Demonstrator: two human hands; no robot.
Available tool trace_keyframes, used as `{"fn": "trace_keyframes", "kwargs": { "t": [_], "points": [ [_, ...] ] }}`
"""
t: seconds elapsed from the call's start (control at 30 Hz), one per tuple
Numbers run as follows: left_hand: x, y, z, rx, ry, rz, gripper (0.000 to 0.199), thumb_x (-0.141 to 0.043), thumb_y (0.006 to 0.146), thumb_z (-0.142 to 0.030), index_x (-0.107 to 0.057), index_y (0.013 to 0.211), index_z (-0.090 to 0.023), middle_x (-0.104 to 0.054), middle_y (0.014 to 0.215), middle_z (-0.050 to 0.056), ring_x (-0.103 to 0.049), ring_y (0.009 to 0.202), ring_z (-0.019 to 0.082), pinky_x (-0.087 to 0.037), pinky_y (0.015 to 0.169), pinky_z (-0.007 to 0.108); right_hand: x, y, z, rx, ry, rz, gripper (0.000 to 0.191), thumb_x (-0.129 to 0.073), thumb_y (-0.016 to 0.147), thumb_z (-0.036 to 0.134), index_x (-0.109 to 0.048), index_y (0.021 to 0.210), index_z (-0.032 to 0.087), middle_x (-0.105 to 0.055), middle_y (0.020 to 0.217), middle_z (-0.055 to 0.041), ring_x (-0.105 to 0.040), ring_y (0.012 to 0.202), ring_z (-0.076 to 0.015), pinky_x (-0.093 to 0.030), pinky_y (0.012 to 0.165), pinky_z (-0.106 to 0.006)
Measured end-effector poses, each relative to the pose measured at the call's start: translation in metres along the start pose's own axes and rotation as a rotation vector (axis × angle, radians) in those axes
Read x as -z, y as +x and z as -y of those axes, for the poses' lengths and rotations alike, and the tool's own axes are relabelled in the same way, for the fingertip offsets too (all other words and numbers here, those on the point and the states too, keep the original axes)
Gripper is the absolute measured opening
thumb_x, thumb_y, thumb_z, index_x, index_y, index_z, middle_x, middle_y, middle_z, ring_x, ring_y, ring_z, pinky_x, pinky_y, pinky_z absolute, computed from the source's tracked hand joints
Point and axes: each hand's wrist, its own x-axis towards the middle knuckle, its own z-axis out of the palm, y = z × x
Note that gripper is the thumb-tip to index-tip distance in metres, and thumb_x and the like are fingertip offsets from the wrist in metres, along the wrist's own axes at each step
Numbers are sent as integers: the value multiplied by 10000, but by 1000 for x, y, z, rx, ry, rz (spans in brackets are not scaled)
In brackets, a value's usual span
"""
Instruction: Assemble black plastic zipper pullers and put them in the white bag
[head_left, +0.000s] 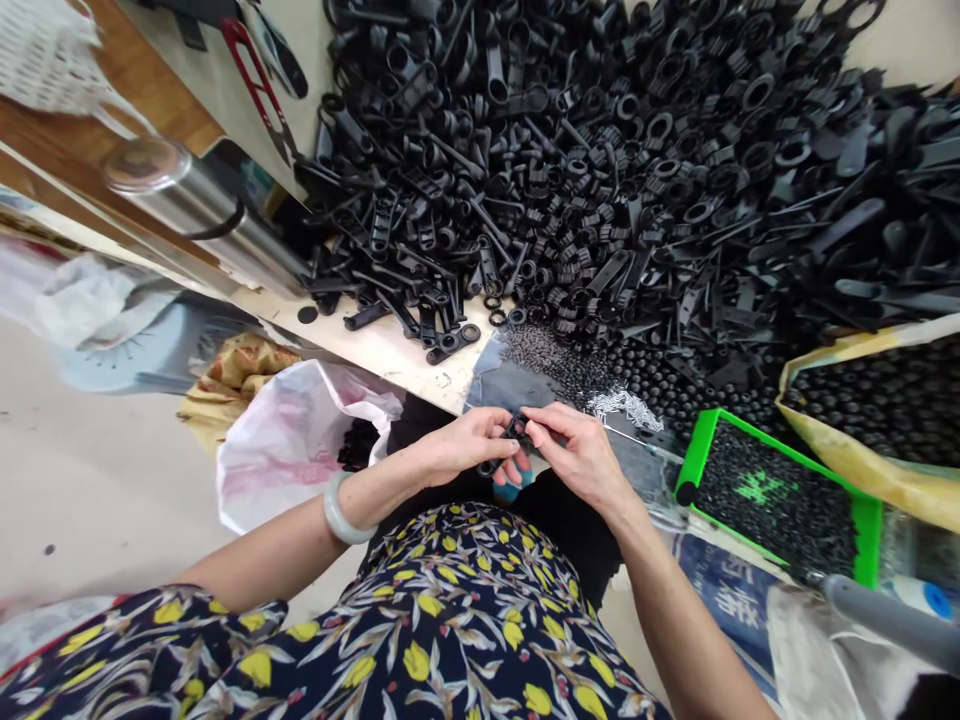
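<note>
Close to my body, over the table's near edge, my left hand (480,440) is closed around a small black plastic part (516,428). The fingertips of my right hand (574,450) pinch at the upper end of that same part; whether they hold a separate small piece is hidden. Just beyond my hands lie tiny metal bits (536,355) and a little heap of white pins (626,408) on a grey sheet. A thin screwdriver-like tool (641,440) rests to the right of my right hand.
A large pile of black plastic parts (555,170) spreads across the table. On the right are a green tray (701,450) of small black pieces and a yellow-edged bag (832,425). A steel flask (217,215) lies left; below it hangs a white bag (277,450).
</note>
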Motion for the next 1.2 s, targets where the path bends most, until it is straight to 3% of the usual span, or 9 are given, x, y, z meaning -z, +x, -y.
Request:
{"fn": "trace_keyframes", "kwargs": {
  "t": [0.63,0.77,0.87,0.97,1.1,1.2],
  "points": [
    [6,4,-2,10,-56,5,379,-793,848,-381,-608,1049,-118,-761,892,105,-700,644,137,-504,566,224,6,6,-3,94,1,30,315,-513,1071,315,-729,1294,263,-740,1133,-64,-714,970,-180,-574,842,-315],
    [13,-1,-8,-55,-60,-115,404,-782,869,-408,-542,1067,-151,-765,861,91,-730,686,164,-533,599,237,24,-6,-3,64,-26,-130,299,-564,1054,311,-709,1315,284,-734,1209,-62,-698,1079,-205,-561,951,-367],
    [16,-1,-9,-68,-63,-196,430,-803,855,-406,-537,1066,-143,-775,865,115,-747,719,181,-563,652,263,33,-14,-3,40,-58,-273,237,-609,1031,308,-749,1220,277,-746,1102,-61,-703,967,-201,-575,887,-367],
    [12,4,-7,-62,-119,-210,478,-843,811,-414,-548,1063,-135,-774,856,115,-744,714,179,-575,680,275,24,-13,1,31,-35,-264,263,-659,1002,338,-735,1247,280,-725,1124,-68,-693,900,-188,-591,813,-345],
    [0,7,-6,-74,-178,-197,503,-870,779,-422,-575,1065,-131,-746,817,69,-723,690,162,-578,670,268,-3,1,3,-21,92,-177,433,-713,966,405,-661,1383,299,-680,1296,-75,-705,982,-192,-606,839,-336],
    [-6,5,-7,-70,-178,-186,467,-868,784,-413,-607,1047,-130,-731,827,64,-723,697,167,-579,658,270,-16,9,-2,-26,202,-152,339,-667,1000,386,-709,1323,294,-721,1229,-57,-727,967,-178,-601,864,-325]
  ]
}}
